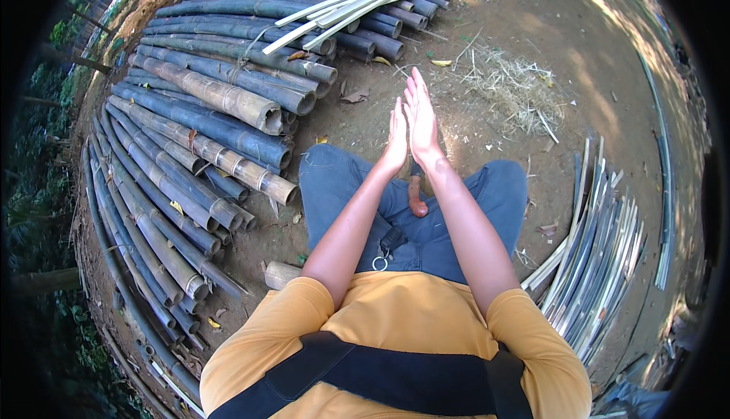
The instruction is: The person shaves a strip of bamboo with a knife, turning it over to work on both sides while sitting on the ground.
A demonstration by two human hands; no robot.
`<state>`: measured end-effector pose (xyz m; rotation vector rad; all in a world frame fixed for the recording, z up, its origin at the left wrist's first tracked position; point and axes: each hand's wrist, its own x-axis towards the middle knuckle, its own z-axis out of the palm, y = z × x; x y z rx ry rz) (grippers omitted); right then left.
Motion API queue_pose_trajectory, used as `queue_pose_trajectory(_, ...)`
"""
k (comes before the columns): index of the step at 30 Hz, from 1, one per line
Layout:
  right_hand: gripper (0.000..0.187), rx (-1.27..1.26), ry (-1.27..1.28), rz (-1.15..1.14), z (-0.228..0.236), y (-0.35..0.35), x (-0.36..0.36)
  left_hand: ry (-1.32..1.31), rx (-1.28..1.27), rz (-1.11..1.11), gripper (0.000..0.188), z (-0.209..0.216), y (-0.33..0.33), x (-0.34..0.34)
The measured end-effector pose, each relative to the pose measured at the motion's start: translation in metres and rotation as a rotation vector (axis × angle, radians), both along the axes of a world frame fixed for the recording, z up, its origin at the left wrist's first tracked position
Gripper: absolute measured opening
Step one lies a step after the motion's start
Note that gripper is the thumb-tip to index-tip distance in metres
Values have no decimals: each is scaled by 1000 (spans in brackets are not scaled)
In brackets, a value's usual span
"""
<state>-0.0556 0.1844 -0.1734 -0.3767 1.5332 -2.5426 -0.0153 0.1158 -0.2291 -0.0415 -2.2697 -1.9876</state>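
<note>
Both hands are raised in front of my knees with fingers stretched out and palms facing each other. My left hand (395,141) is open and holds nothing that I can see. Close beside it, my right hand (423,124) is likewise open, its fingertips reaching a little farther forward. Whether the palms touch lower down is hard to tell. Below the wrists, between my thighs, a tool with a curved wooden handle (417,197) shows, joined to a dark part that looks like a blade. Neither hand touches it.
Long bamboo poles (220,99) lie stacked on the left, with pale split strips (353,7) across the far end. Fine shavings (509,88) cover the ground ahead on the right. A bundle of split bamboo strips (597,255) lies at my right. A short wooden piece (281,274) is near my left hip.
</note>
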Motion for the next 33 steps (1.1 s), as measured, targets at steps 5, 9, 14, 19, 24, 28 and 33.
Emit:
queue_pose_trajectory(5, 57, 1183, 324, -19, -42, 41, 4, -341, 961, 21, 102, 60, -1, -7)
queue_pose_trajectory(9, 62, 876, 364, -203, -23, 17, 21, -116, 839, 46, 104, 56, -24, -3)
queue_pose_trajectory(14, 56, 1255, 588, -56, -49, 48, 29, -224, 965, 40, 100, 49, -7, 6)
queue_pose_trajectory(19, 50, 775, 569, -250, -18, 31, 49, -142, 878, 40, 87, 43, -15, 23)
queue_pose_trajectory(24, 48, 1049, 829, -71, -16, 42, 66, -229, 944, -37, 68, 26, -7, 39)
queue_pose_trajectory(28, 45, 1203, 428, -377, -44, 70, 41, -395, 572, -53, 47, 45, -12, 57)
queue_pose_trajectory(33, 41, 895, 832, -35, 19, 34, 77, -140, -135, -86, 29, -17, -54, 64)
